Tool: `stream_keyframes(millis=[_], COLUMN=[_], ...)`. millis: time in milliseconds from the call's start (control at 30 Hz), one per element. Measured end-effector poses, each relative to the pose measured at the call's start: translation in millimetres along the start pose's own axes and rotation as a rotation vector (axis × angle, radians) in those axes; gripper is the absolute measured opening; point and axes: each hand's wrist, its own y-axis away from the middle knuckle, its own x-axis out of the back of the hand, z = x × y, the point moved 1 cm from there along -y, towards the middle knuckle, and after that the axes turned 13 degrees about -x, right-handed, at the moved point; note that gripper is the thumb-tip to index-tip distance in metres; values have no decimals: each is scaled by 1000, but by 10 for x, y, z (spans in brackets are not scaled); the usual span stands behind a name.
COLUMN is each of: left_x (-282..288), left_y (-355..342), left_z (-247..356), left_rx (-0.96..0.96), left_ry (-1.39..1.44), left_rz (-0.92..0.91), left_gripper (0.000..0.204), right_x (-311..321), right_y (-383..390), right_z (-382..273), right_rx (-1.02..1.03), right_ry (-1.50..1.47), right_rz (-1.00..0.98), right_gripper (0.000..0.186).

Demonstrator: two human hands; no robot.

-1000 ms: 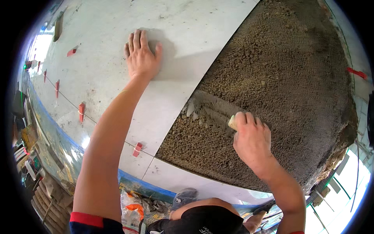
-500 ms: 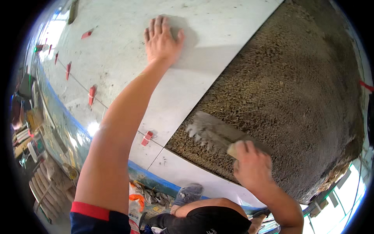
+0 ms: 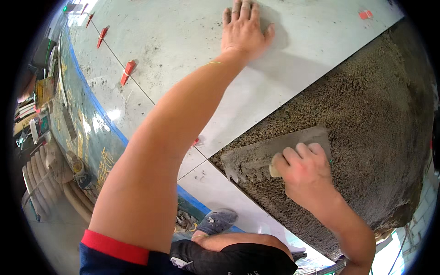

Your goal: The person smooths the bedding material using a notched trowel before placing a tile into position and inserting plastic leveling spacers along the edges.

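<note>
My left hand (image 3: 244, 31) lies flat with fingers spread on a large pale tile (image 3: 311, 46) at the top of the view. My right hand (image 3: 302, 169) grips the pale handle of a notched trowel (image 3: 238, 160), its grey blade flat on a bed of coarse dark mortar (image 3: 376, 119). The blade reaches into the bed's lower left corner, where tile edges meet. Red levelling wedges (image 3: 128, 72) stand along a joint left of my left forearm, another partly hidden behind it.
A protective sheet with blue tape (image 3: 78, 68) borders the tiles at left. Beyond it are coiled hoses (image 3: 39, 183) and piled materials. My foot in a grey clog (image 3: 217, 220) is at the bottom. A loose red piece (image 3: 365, 14) sits on the tile at upper right.
My view has shifted and turned, so my left hand appears higher and further right. The trowel has swung round toward the corner of the mortar bed, its blade now tilted the other way.
</note>
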Motion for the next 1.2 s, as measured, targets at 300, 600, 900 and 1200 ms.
stream_keyframes(millis=[300, 600, 900, 1200], left_x=[-50, 34, 3, -62], left_y=[-7, -11, 12, -19], left_z=[-30, 11, 3, 30], left_rx=[5, 13, -13, 4], left_ry=[-22, 34, 60, -149], left_rz=[-2, 11, 33, -16], left_gripper=[79, 79, 79, 71], right_x=[-133, -148, 90, 623], right_y=[-394, -521, -647, -588], right_z=[-177, -266, 354, 1624], right_rx=[103, 112, 2, -251], right_ry=[66, 174, 224, 325], right_rz=[-101, -109, -34, -10], right_gripper=[8, 9, 5, 16])
